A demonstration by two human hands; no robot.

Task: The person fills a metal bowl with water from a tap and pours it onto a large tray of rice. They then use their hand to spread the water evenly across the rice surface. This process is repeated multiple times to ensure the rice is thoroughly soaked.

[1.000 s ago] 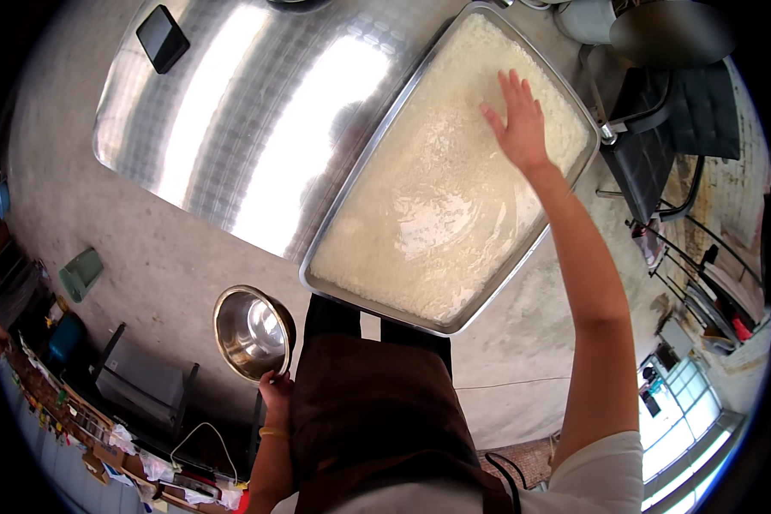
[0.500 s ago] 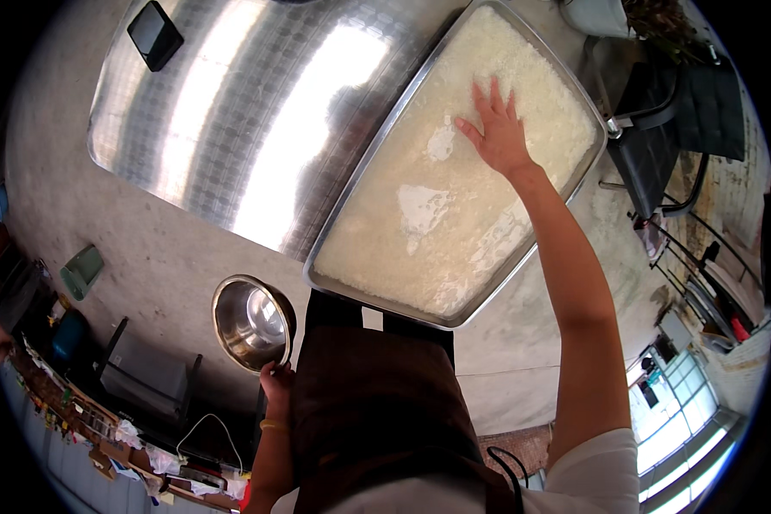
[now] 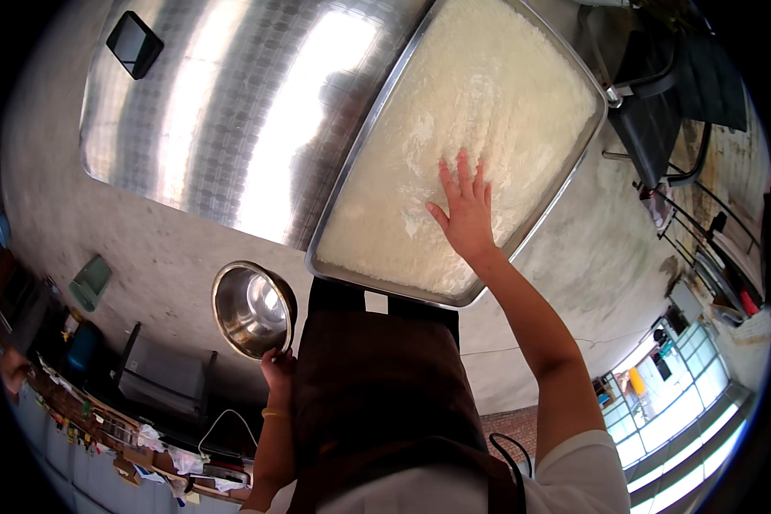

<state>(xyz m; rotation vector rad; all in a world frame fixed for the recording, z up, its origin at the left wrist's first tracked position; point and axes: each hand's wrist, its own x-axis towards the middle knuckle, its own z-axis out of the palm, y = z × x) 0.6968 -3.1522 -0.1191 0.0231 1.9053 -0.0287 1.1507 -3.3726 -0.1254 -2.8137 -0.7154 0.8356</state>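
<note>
At right side of shiny metal tabletop (image 3: 206, 111), rectangular metal tray (image 3: 385, 290) sat before brown apron (image 3: 377, 368), filled with wet, rice-like white grains (image 3: 377, 214). Right hand (image 3: 468, 216) lay palm down, fingers spread wide, tips touching grains around tray's middle. Left hand (image 3: 277, 369) gripped rim of round steel bowl (image 3: 250, 308), well below tabletop's edge in view. Black handheld device (image 3: 134, 44) lay toward tabletop's far left.

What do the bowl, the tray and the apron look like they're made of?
Bowl: polished metal, probably stainless steel, given its bright glints. Tray: silvery metal, judging by its shiny rim. Apron: dark brown, perhaps coated cloth or leather; faint sheen leaves that open.
</note>
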